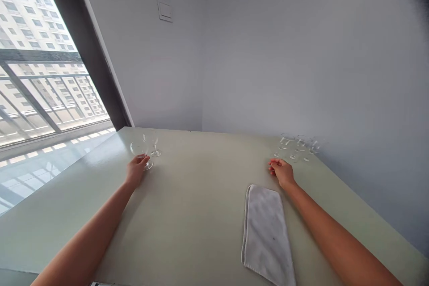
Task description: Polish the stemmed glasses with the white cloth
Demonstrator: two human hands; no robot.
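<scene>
At the table's far left, my left hand [137, 165] is closed around a clear stemmed glass [138, 147], which stands upright. Just behind it is a second stemmed glass [155, 143]. My right hand [280, 170] rests near the back right with its fingers curled; whether anything small is between them cannot be made out. Beyond that hand stand several clear glasses [301, 143], apart from its fingers. A folded grey cloth [267, 232] lies flat on the table, nearer to me than my right hand.
The pale green table [197, 201] reaches back to grey walls that meet in a corner. On the left is a large window [43, 85] with a railing outside. A dark edge of some object [100, 283] shows at the bottom.
</scene>
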